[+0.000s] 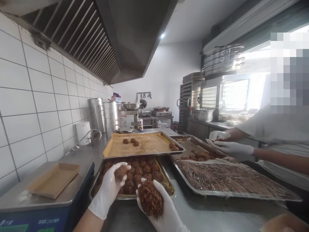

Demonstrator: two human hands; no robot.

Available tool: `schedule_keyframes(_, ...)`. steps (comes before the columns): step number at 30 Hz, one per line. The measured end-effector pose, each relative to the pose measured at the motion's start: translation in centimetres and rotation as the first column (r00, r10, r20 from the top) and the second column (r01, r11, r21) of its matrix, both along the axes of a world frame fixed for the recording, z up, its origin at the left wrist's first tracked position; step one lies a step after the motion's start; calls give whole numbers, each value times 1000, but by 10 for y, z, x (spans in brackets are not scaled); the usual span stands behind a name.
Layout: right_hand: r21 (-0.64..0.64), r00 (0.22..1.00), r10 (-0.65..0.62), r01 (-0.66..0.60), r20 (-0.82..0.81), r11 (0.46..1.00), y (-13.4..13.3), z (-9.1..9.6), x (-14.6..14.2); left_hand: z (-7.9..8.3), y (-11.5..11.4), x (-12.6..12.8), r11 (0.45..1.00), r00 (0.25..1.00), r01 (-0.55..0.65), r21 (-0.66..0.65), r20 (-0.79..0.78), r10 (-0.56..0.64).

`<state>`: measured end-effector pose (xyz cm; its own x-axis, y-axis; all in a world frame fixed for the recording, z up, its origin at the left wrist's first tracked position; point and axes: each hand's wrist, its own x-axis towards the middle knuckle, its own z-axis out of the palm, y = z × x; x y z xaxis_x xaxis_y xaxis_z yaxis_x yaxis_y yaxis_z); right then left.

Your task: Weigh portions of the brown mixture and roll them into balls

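My left hand (109, 190), in a white glove, is closed around a brown food ball (121, 171) over the near tray (169, 190), which holds several such balls. My right hand (164, 209), also gloved, cups a large lump of brown shredded mixture (150, 198) just in front of that tray. Behind it stands a tray lined with yellow paper (145, 146) carrying three balls at its back and two at its right edge.
A large tray of brown mixture under plastic film (229, 178) lies to the right. Another person's gloved hands (227, 143) work over a further tray (190, 145). A scale with a cardboard tray (51, 180) stands at left. A faucet (87, 137) and metal pots (103, 114) stand behind.
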<state>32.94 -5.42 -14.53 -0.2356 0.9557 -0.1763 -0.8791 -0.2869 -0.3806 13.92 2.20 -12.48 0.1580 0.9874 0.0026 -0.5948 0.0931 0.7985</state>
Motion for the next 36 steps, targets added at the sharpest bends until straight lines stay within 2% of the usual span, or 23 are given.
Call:
schedule_keyframes(4, -9, 1000, -9, 9, 16, 1000, -1, 1, -1, -6, 0, 2, 999, 999, 23, -33, 26, -22)
schedule_keyframes(6, -10, 1000, -1, 1, 13, 1000, -1, 2, -2, -3, -5, 3, 999, 1000, -17, -32, 23, 17)
schedule_keyframes(9, -11, 1000, 11, -11, 2, 1000, -1, 3, -3, 3, -12, 5, 999, 996, -47, 14, -73, 48)
schedule_keyframes(12, -5, 1000, 10, -10, -20, 1000, 0, 0, -3, 4, -15, 7, 998, 980, -2, 68, -198, 15)
schedule_keyframes(14, 0, 1000, 8, -8, -24, 1000, -1, -1, -3, 0, -14, 9, 997, 974, 38, 70, -227, -21)
schedule_keyframes(17, -13, 1000, 3, -3, -6, 1000, -3, 1, -3, -7, -13, 13, 995, 968, 97, 16, -236, -90)
schedule_keyframes(20, -14, 1000, 9, -9, 17, 1000, -7, 6, -4, -9, -3, 21, 997, 957, 24, -75, -288, -45)
schedule_keyframes(23, -6, 999, 31, -31, 14, 1000, -10, 10, -4, 10, 24, 26, 991, 953, -89, -102, -299, 55)
schedule_keyframes(27, -8, 999, 35, -35, 9, 999, -10, 9, -3, 67, 69, 17, 974, 957, -214, -68, -216, 195)
schedule_keyframes(29, 1, 1000, 30, -30, -6, 1000, -8, 7, -1, 88, 74, 14, 969, 951, -243, -36, -204, 231)
schedule_keyframes(30, 7, 1000, 25, -25, -18, 1000, -6, 7, 1, 92, 70, 15, 966, 945, -258, -10, -209, 250)
schedule_keyframes(32, 28, 999, 15, -14, -48, 1000, -3, 6, 3, 85, 48, 23, 959, 933, -277, 56, -223, 283)
schedule_keyframes(34, 76, 996, 22, -16, -83, 997, -1, 6, 5, 61, 13, 38, 954, 924, -239, 181, -261, 281)
schedule_keyframes(35, 109, 994, 29, -18, -103, 994, 0, 5, 5, 47, -6, 45, 944, 916, -188, 270, -300, 268)
schedule_keyframes(36, 134, 992, 29, -13, -124, 991, 0, 5, 4, 32, -24, 53, 911, 891, -97, 400, -374, 259)
